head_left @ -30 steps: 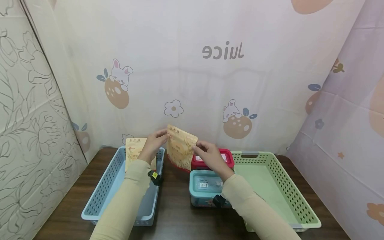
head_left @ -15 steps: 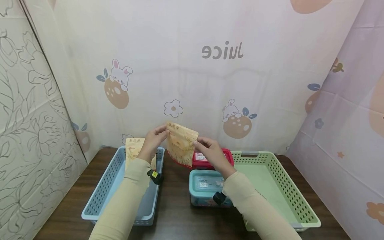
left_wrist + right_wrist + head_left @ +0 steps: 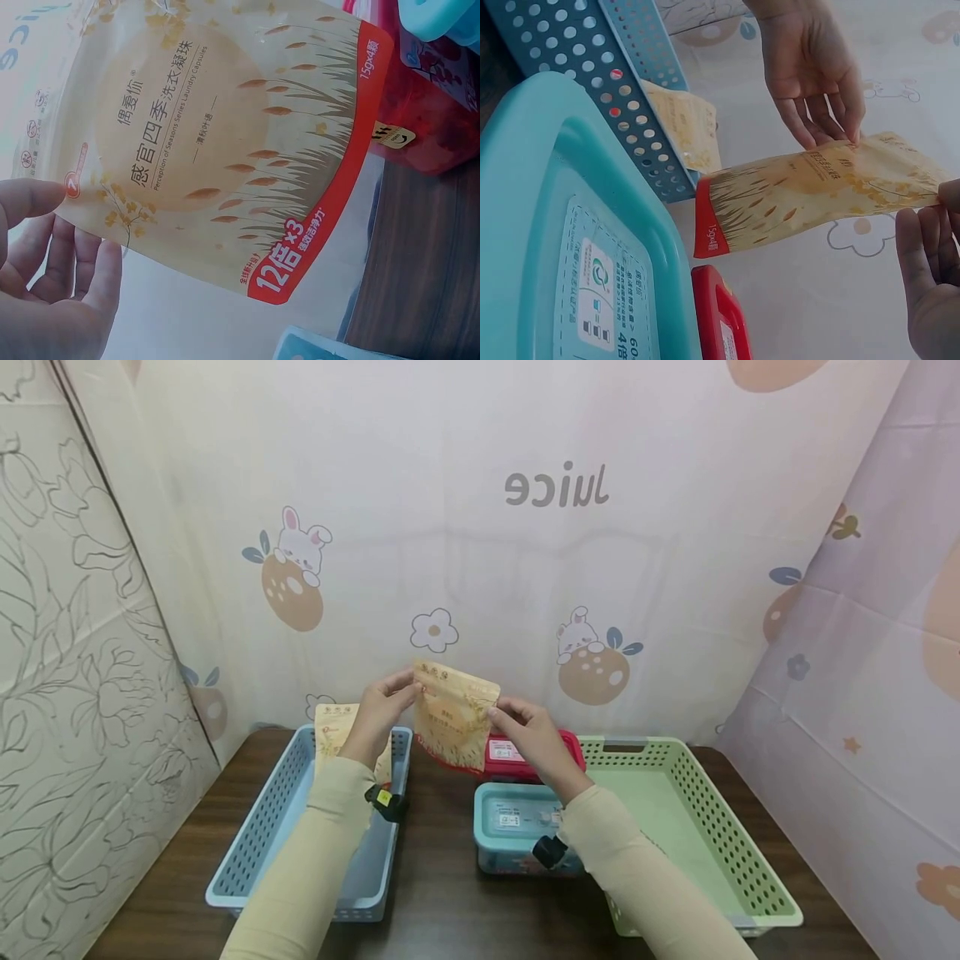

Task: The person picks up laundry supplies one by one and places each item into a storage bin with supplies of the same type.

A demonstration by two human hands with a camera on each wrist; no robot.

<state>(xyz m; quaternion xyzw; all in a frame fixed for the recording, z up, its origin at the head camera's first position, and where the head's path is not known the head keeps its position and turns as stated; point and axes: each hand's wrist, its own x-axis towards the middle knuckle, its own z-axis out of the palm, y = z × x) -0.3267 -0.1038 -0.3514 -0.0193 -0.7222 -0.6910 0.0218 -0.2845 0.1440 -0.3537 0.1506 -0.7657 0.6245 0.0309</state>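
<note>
Held up between both hands is a yellow laundry capsule pouch (image 3: 453, 717) with a red bottom band and printed grass. My left hand (image 3: 381, 714) pinches its left edge near the top, thumb in front, as the left wrist view shows on the pouch (image 3: 202, 135). At the opposite edge, my right hand (image 3: 534, 739) pinches it between thumb and fingers. A second, similar pouch (image 3: 330, 729) stands in the blue basket (image 3: 258, 827), partly hidden behind my left hand and wrist. The held pouch hangs above the table, in front of the red-lidded box (image 3: 568, 750).
A teal-lidded box (image 3: 510, 818) stands in front of the red one, partly under my right wrist. To the right lies a green basket (image 3: 705, 827) with perforated sides. The dark wooden table (image 3: 435, 893) meets a printed curtain (image 3: 480, 568) at the back.
The pouch has risen slightly and turned more squarely toward the head camera. Both hands keep their hold at its edges, the right one a little higher than before.
</note>
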